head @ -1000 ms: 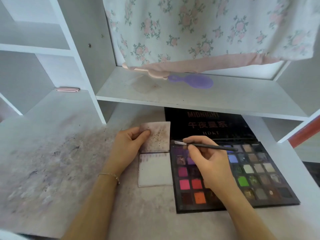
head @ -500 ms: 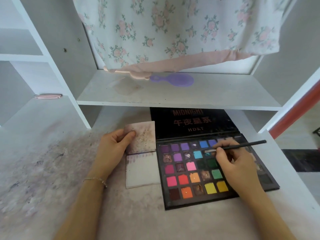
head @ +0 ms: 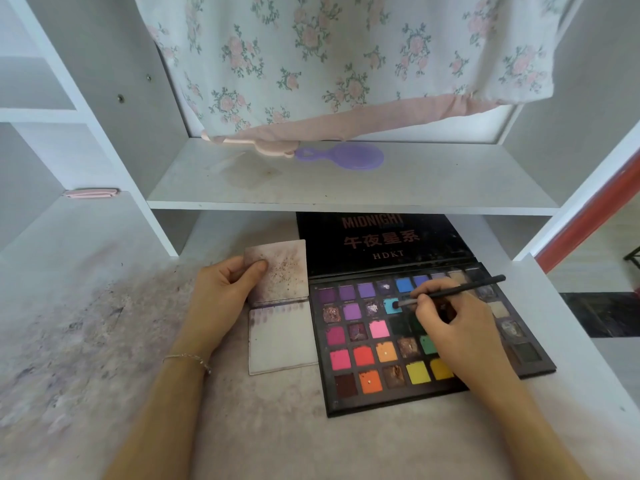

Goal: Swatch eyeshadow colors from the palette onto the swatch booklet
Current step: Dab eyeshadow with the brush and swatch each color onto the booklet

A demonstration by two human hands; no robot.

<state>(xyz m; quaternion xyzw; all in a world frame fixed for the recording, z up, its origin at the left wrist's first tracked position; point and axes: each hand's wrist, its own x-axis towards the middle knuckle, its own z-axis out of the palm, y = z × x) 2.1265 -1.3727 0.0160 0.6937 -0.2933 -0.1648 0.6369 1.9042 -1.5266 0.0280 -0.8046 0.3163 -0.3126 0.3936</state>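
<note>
White desk point(head: 242, 427), powder-smudged, under a shelf; glossy black palette point(head: 408, 393) sitting lower centre-right. Right hand point(head: 450, 327) is pinching a thin black brush point(head: 460, 289), bristles dipping into the turquoise pan point(head: 389, 304); light swirling should be loading pigment evenly. Left hand point(head: 221, 292) is gripping the stained booklet point(head: 280, 341) just left of the palette

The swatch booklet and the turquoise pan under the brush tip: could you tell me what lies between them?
In the head view, between the swatch booklet and the turquoise pan lie the palette's black edge and three pans: a glittery brown, a purple and a silvery shimmer.
</note>
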